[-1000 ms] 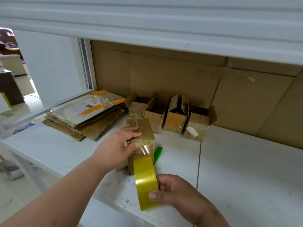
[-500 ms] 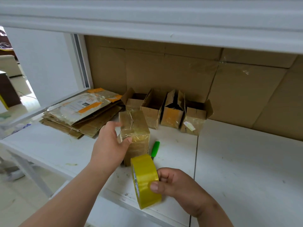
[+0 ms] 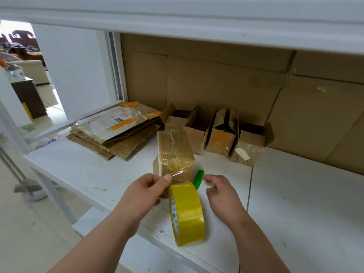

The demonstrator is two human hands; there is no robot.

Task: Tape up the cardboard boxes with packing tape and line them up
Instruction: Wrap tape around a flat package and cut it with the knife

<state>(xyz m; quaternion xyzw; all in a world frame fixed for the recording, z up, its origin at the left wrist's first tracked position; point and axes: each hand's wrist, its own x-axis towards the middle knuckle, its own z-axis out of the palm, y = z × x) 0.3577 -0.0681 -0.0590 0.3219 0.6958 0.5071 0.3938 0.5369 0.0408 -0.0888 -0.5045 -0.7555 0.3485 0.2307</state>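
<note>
Released tape roll (image 3: 187,213) — both hands off, four open boxes (image 3: 216,133)

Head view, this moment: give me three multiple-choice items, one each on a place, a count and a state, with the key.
1. The green cutter lies:
A. right of the taped box
B. on the flat cardboard pile
C. inside an open box

2. Open boxes along the back:
A. two
B. four
C. six

3. The tape roll:
A. lies flat
B. stands on edge, unheld
C. hangs from a hook

A: it shows beside the box's right side. B: four stand in a row. B: the right hand is off it; the left hand pinches the tape end.
</note>
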